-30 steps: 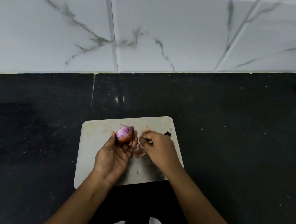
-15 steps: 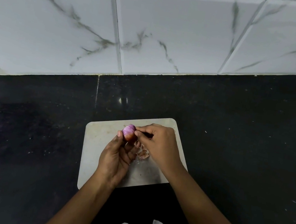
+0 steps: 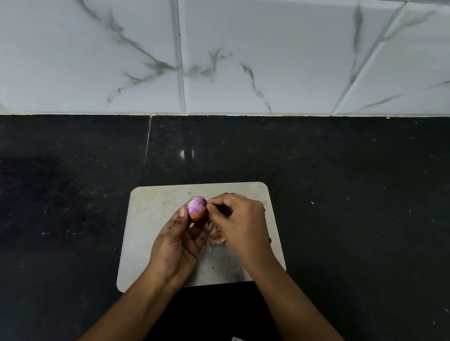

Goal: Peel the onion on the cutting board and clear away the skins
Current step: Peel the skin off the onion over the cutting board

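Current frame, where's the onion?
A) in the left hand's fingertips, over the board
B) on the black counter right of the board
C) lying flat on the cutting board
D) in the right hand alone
A: the left hand grips the onion at its fingertips above the cutting board, while the right hand pinches at the onion's side.

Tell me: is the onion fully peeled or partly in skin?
Partly peeled: the onion shows purple flesh on top, with brown skin left on its lower part.
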